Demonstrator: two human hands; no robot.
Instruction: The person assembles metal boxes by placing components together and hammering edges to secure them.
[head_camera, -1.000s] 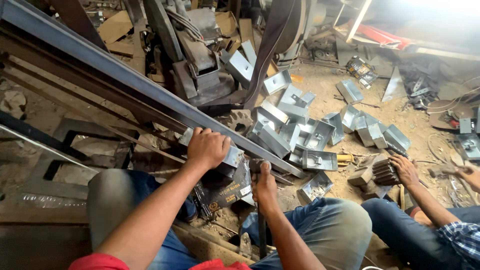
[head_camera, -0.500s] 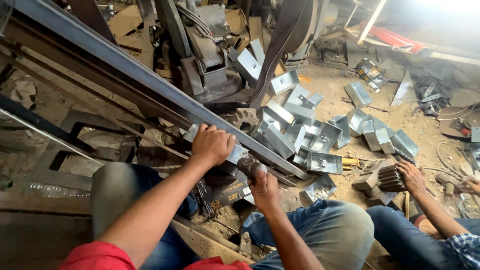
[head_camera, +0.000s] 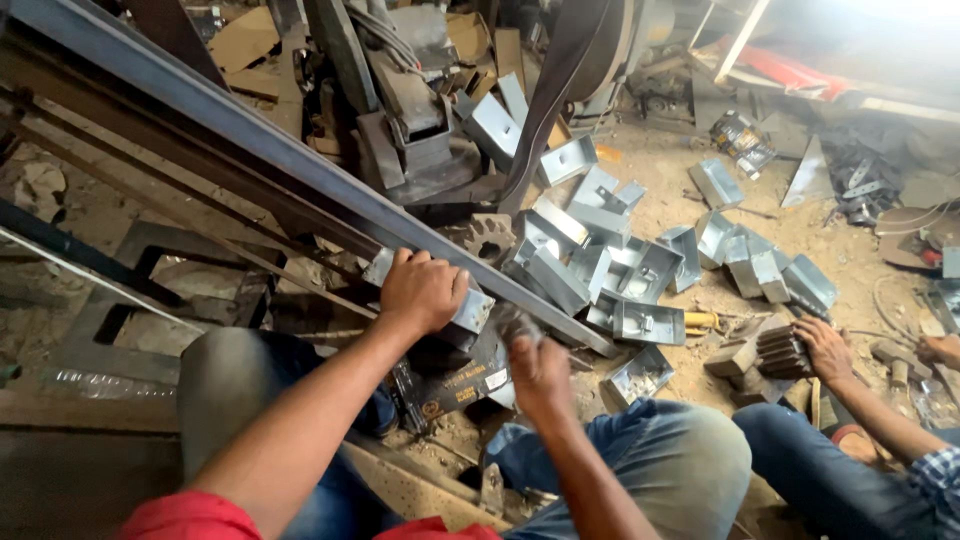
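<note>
Left hand: I am pressing my left hand (head_camera: 422, 292) down on a folded grey metal bracket (head_camera: 470, 310), fingers curled shut over its top, so the piece is sitting steady against the long steel bar (head_camera: 300, 170).
Right hand: my right hand (head_camera: 538, 368) is closing around a small dark tool (head_camera: 516, 322) just beside the bracket; the blur is hiding what kind of tool it is.
Bracket position: it is lying under the left fingers, touching the bar's near edge, just above my knees.
Support: the bar is running diagonally past the fingertips, acting as a stop on the far side.
Edges: sharp sheet edges are sitting right at the left fingertips; the bar's end is lying just beyond the right fingers.
Open room: to the right of the right fingers a heap of finished brackets (head_camera: 640, 270) is crowding the sandy floor (head_camera: 660, 165).
Neighbour: another person's hand (head_camera: 825, 345) is resting on a dark ribbed block (head_camera: 782, 352), well apart from my fingers.
</note>
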